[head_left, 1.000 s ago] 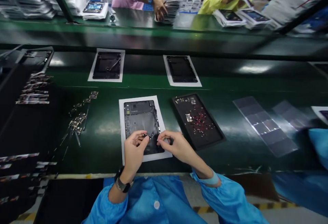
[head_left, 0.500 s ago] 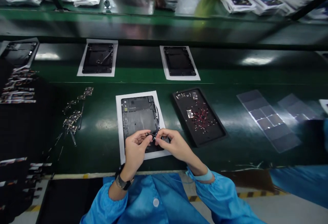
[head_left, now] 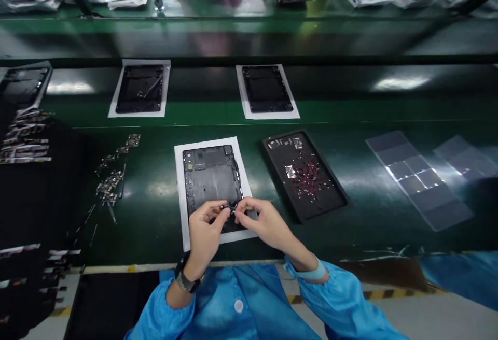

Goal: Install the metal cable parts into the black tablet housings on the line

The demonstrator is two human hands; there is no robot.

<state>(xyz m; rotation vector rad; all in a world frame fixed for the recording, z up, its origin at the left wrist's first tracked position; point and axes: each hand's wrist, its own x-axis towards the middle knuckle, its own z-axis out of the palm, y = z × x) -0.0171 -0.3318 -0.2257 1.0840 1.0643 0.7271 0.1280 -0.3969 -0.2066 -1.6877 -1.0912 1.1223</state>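
Left hand pinches small dark part over tablet case; right hand grips its other end, likely for fine control. Case flat on white paper, presumably against scratches; tray near on table, within reach.

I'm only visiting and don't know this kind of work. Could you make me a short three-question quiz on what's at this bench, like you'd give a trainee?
1. What are the left hand and right hand directly over?
(a) the clear plastic sheets
(b) the flat dark casing
(c) the white packets at the back

2. True or false: the black tray, holding a reddish cluster of small parts, lies to the right of that casing.

3. Fill in the blank: the pale blue band is around the person's ____ wrist.

Key: 1 b; 2 true; 3 right.
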